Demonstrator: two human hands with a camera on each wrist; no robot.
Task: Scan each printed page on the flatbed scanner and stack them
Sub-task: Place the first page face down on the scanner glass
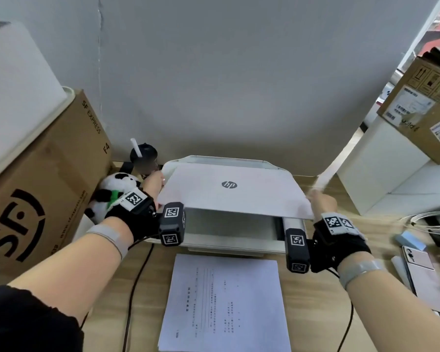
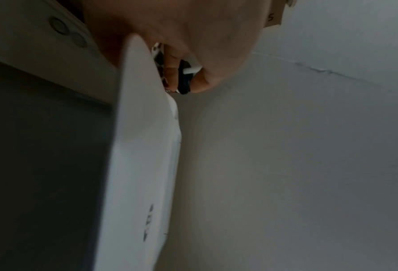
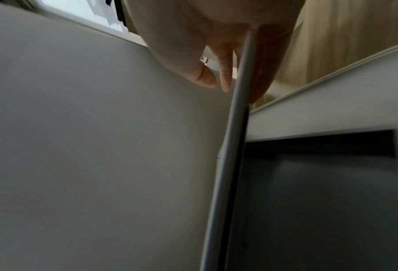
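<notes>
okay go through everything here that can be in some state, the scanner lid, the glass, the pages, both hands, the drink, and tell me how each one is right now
Scanner lid: partly raised, held at both side edges.
Scanner glass: uncovered at the front; no page visible on it.
Printed pages: lying flat on the desk before the scanner, text up.
Left hand: grips the lid's left edge.
Right hand: grips the lid's right front corner.
Drink cup: upright, lidded, straw in.

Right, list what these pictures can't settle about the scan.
- Glass, head view: the raised lid covers most of it; whether a page lies there is hidden.
- Printed pages, head view: text too small to read; their count can't be told.
- Right hand: a blurred white sheet rises beside it; both views leave its grip unclear.
</notes>
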